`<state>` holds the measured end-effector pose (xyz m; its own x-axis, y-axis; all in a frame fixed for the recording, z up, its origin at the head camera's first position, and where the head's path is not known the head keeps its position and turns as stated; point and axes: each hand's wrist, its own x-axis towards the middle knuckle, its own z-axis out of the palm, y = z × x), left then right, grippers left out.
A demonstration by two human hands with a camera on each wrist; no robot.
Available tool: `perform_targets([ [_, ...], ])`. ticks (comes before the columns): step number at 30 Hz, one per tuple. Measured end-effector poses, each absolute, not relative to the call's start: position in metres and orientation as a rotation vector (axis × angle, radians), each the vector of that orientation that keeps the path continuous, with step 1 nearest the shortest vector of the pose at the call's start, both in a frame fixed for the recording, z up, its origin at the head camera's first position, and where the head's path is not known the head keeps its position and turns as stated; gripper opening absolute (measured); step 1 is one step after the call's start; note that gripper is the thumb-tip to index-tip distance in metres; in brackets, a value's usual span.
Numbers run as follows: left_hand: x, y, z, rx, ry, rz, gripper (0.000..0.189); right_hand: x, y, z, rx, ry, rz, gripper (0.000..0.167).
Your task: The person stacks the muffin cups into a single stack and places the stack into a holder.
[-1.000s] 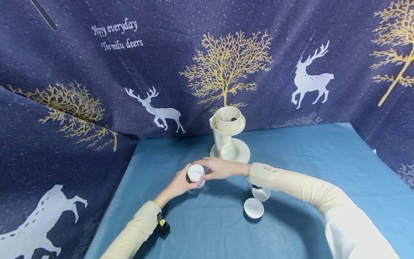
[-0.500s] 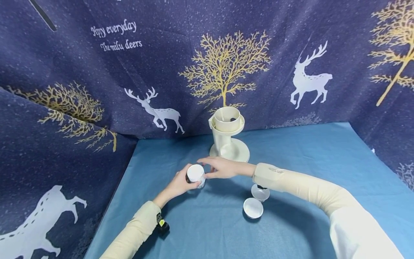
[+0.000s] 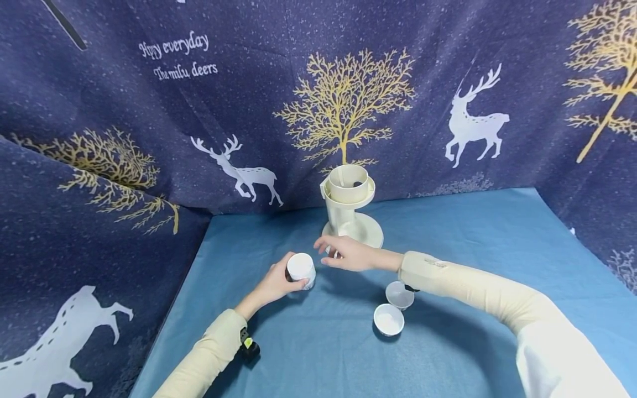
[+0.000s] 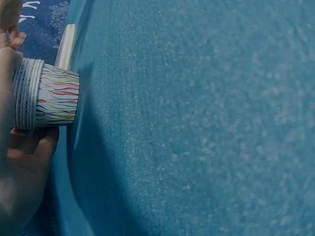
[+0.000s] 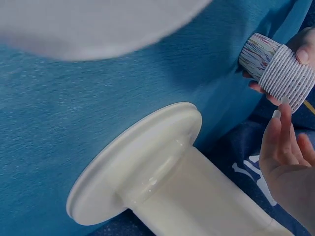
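Observation:
My left hand [image 3: 278, 283] grips a nested stack of paper cups [image 3: 302, 270] from its left side, thumb at the front. In the left wrist view the stack's lowest cup [image 4: 60, 96] shows coloured wavy stripes, and several white rims are layered above it. Just to the right of the stack, my right hand [image 3: 350, 254] is raised with loosely bent fingers and nothing in them. The right wrist view has its fingertips [image 5: 277, 114] close to the rims of the stack. On the cloth below the right forearm stand two white cups [image 3: 389, 319] [image 3: 400, 296], side by side.
Behind the right hand stands a cream holder [image 3: 348, 190] with a ring-shaped top and a round base [image 3: 370, 229]. Blue cloth [image 3: 318, 354] covers the table. A dark curtain [image 3: 239, 99] printed with deer and trees hangs behind. A pale blurred shape [image 5: 98, 29] fills the right wrist view's upper left.
My right hand has drawn back to the right, off the cup stack, and its fingers no longer touch the rim. My left hand keeps its grip on the stack in nearly the same place.

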<state>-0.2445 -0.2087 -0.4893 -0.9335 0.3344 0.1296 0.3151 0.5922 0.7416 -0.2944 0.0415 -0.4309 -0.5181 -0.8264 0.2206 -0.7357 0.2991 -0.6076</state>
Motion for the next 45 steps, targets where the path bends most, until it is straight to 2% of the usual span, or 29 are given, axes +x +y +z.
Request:
perform_targets([
  [5,-0.245,-0.209,-0.489,0.569,2.796,1.287,0.053,-0.294,0.048,-0.431,-1.502,2.396,-1.061,0.016],
  [12,-0.247,-0.209,-0.491,0.561,2.799,1.276,0.055,-0.293,0.056,-0.431,-1.521,2.362,-1.074,0.01],
  [45,-0.242,-0.207,-0.49,0.489,2.787,1.279,0.057,-0.288,0.103,-0.424,-1.425,2.315,-0.979,0.015],
])
